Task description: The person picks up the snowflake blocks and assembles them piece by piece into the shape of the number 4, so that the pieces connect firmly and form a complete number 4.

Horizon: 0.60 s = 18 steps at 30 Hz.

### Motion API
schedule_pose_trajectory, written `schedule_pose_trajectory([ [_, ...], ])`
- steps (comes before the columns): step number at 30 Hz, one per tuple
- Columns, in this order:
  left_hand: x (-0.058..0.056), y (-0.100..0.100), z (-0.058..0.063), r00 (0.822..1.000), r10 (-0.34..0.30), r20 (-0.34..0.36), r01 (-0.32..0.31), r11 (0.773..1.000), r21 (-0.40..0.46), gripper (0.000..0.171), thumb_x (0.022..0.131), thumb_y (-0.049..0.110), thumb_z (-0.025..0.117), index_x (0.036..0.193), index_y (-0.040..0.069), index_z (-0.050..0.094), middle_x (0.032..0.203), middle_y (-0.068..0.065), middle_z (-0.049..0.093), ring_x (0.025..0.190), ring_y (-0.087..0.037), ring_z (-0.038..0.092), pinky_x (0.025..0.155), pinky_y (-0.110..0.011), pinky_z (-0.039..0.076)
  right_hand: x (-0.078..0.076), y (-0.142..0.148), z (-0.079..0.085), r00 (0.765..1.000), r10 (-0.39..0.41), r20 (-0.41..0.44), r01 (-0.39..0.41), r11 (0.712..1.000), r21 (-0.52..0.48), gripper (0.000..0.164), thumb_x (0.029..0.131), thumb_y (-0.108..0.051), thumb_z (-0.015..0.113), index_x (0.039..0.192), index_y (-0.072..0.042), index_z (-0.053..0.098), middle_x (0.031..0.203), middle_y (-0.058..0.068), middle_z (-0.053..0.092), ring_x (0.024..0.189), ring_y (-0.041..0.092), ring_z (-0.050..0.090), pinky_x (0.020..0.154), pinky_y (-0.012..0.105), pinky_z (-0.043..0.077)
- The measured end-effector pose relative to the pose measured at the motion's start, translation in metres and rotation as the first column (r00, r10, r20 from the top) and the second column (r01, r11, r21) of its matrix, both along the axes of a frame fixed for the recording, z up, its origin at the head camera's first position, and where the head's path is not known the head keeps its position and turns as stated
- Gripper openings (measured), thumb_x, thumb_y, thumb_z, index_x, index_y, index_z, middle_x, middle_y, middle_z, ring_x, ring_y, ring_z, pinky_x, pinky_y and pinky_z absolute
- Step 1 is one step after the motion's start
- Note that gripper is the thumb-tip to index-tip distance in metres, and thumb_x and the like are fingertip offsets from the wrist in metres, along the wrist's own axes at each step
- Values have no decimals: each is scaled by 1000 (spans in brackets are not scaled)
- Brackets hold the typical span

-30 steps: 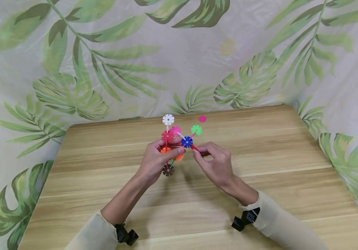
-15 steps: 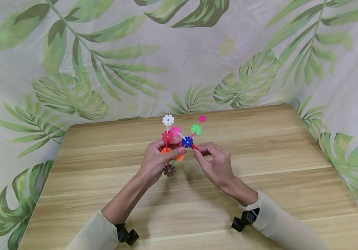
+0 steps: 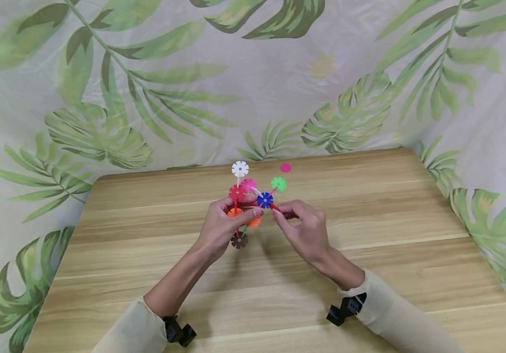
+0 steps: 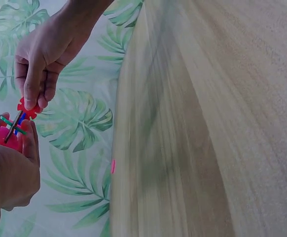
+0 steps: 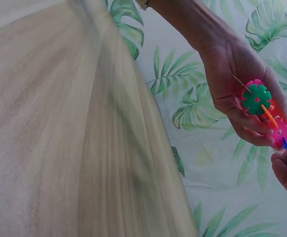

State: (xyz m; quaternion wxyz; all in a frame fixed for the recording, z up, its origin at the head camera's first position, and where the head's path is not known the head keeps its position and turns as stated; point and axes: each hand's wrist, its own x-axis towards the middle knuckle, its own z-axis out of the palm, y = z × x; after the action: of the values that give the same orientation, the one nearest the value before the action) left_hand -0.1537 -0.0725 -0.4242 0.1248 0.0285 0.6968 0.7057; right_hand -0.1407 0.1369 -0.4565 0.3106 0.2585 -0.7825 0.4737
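Observation:
Interlocking notched plastic discs form a branching assembly, held up over the table by my left hand (image 3: 219,225), its thumb and fingers gripping the middle. A white disc (image 3: 240,168) stands at its top, a brown disc (image 3: 239,239) at its bottom. A light green disc (image 3: 278,184) and a blue disc (image 3: 265,200) sit on the right side. My right hand (image 3: 308,233) pinches a red disc (image 4: 27,108) between thumb and forefinger, right at the blue disc's edge. In the right wrist view a dark green disc (image 5: 257,100) shows against the left palm. Fingers hide the assembly's centre.
One loose pink disc (image 3: 286,167) lies on the wooden table (image 3: 390,206) near its back edge, beyond the green disc. A leaf-patterned cloth (image 3: 270,88) hangs behind and along the sides of the table. Each sleeve cuff carries a black wrist camera (image 3: 352,305).
The assembly has shifted very slightly, its white top disc moving a little to the right. Both hands keep their grips, and the red disc stays at the blue disc's edge.

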Motion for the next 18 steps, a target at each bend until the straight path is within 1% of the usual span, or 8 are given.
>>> schedule_pose_trajectory([
  [3,-2,-1,0,1000,-2,2,2,1000,3,40,92,17,84,128,5,73,126,-8,75,113,-19,67,85,-24,58,-2,1,1,1000,4,17,-5,1000,9,12,85,5,85,92,3,76,84,12,78,70,18,76,67,24,64],
  [5,-3,-2,1,1000,3,12,-4,1000,7,40,92,17,84,129,6,72,125,-8,75,106,-18,68,75,-24,58,-4,3,2,1000,19,20,-19,1000,22,13,84,3,86,93,3,76,84,12,78,69,18,76,66,24,64],
  [8,-3,-5,2,999,18,36,-19,1000,20,41,92,18,84,130,7,71,123,-7,76,100,-16,69,68,-25,58,-7,9,3,999,43,26,-45,998,52,15,83,2,87,95,4,76,85,13,78,69,18,76,66,26,64],
  [9,-3,-6,2,999,24,44,-25,999,26,41,93,17,84,130,7,71,122,-6,76,99,-15,69,68,-25,58,-9,12,2,999,44,31,-46,996,71,16,84,1,87,95,4,76,85,14,78,69,18,76,65,26,64],
  [14,-3,-13,1,995,46,89,-50,998,45,42,93,17,84,131,9,70,117,-4,78,93,-16,66,58,-28,54,-20,27,0,994,1,112,-22,983,184,13,88,-2,84,97,5,77,87,13,78,73,19,76,66,28,65],
  [15,-3,-14,0,995,51,89,-56,997,48,42,93,17,84,132,9,70,116,-3,78,93,-15,66,59,-27,54,-24,30,-1,991,-10,130,-17,978,210,13,89,-4,84,97,4,77,89,13,78,74,20,76,66,30,65],
  [16,-3,-16,0,993,55,100,-60,997,51,42,93,17,84,132,10,70,114,-3,78,90,-15,64,55,-28,51,-28,32,-2,989,-22,147,-14,971,237,13,90,-5,83,98,4,78,90,13,79,76,22,76,67,31,65],
  [18,-2,-18,-1,992,58,114,-65,996,63,43,93,16,84,132,9,69,111,-1,79,87,-14,63,53,-28,49,-37,37,-5,983,-49,176,-6,955,297,15,92,-8,82,101,3,78,95,14,79,79,26,76,70,37,66],
])
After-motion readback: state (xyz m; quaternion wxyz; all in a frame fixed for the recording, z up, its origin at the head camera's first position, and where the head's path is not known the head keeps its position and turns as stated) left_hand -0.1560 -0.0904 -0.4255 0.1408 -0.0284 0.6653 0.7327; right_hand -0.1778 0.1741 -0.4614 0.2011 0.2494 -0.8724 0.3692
